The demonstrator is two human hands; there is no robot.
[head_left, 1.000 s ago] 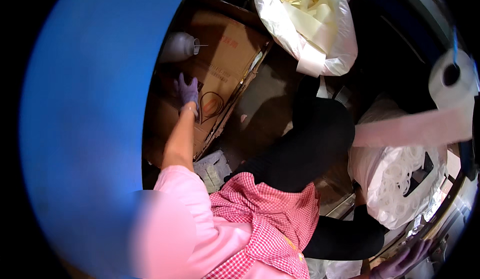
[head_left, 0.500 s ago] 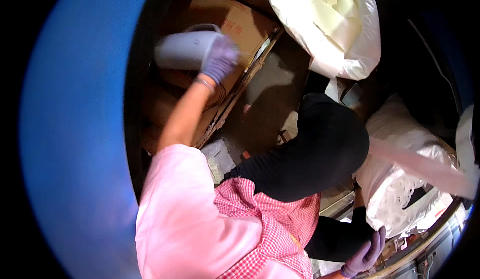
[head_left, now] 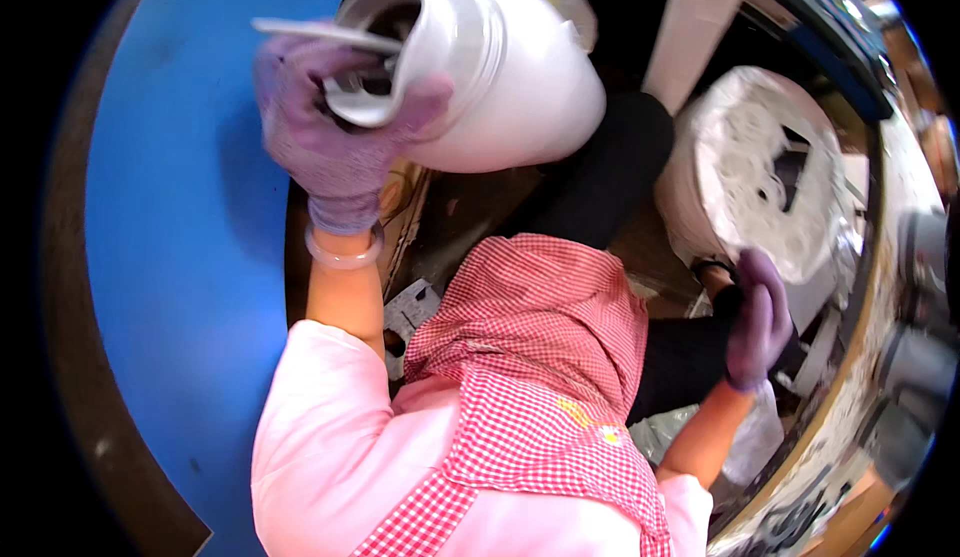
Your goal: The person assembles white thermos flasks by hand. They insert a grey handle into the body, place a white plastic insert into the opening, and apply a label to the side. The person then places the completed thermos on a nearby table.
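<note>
My left hand (head_left: 325,122), in a purple work glove, grips a white rounded vessel (head_left: 530,72) by its wide neck. The vessel is tilted with its round mouth toward the left, and its inside looks dark. A thin flat white piece (head_left: 315,30) lies across the mouth at my fingers; whether it is a lid or a handle I cannot tell. My right hand (head_left: 758,322), gloved alike, is raised above my black-clad leg (head_left: 690,362) with fingers stretched and nothing in them. A white sack of pale ring-shaped pieces (head_left: 745,172) stands just beyond it.
A blue tabletop (head_left: 170,287) curves along the left. Below the vessel shows a cardboard box edge (head_left: 405,247). A pale strip (head_left: 695,32) runs down toward my knee. On the right is a worn bench edge (head_left: 850,387) with several grey containers (head_left: 915,367) past it.
My left hand has lifted the white vessel from over the cardboard box, up and closer, turning its mouth left. My right hand has risen from the lower edge. The view has shifted.
</note>
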